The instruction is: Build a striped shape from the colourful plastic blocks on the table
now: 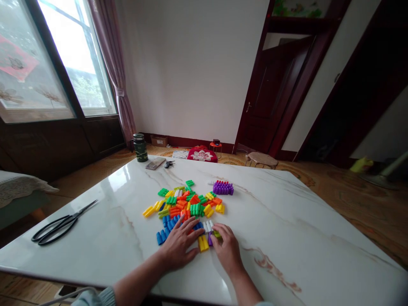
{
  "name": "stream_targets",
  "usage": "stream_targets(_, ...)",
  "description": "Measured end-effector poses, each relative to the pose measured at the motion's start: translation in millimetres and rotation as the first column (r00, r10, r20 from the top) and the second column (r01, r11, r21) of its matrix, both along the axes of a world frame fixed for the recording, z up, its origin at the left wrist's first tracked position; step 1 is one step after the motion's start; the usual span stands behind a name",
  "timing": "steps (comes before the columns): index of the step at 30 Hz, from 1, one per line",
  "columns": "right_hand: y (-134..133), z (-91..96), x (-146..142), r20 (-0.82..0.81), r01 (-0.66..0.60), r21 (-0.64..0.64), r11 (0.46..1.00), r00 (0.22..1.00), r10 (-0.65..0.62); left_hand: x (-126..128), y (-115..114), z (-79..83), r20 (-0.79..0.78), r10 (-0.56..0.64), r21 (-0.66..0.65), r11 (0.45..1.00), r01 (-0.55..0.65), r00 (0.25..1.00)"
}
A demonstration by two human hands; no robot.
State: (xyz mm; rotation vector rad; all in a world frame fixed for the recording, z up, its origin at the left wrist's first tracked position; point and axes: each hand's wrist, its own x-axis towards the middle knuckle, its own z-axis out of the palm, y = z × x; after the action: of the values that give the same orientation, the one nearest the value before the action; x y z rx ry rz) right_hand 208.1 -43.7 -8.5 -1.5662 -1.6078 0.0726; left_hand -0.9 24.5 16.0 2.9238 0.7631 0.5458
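Note:
A pile of small plastic building blocks (188, 205) in green, orange, yellow, blue and white lies mid-table. My left hand (179, 245) rests flat on the marble table (287, 238), fingers spread over the blue and orange blocks at the pile's near edge. My right hand (227, 250) is curled beside it, fingertips pinching a small cluster of white, purple and lime blocks (211, 231). A yellow block (203, 243) lies between the two hands. A joined purple block assembly (222, 188) sits apart at the pile's far right.
Black scissors (60, 224) lie near the left edge. A camouflage flask (140, 148), a phone (155, 163) and keys (168, 163) sit at the far left corner. Beyond the table are a red cushion (202, 154), a small stool (262, 160) and a dark door (270, 93).

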Motion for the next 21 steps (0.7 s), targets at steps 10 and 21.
stream_targets(10, 1.4, -3.3, 1.8, -0.040, -0.017, -0.028, 0.999, 0.999, 0.016, 4.1, -4.7, 1.7, 0.028, 0.045, -0.042, 0.998, -0.044, 0.999)
stream_targets(21, 0.7, -0.5, 1.0, -0.064, -0.016, -0.033, 0.999, 0.998, 0.014, 3.9, -4.7, 1.5, 0.047, 0.042, -0.076, 0.996, -0.038, 0.998)
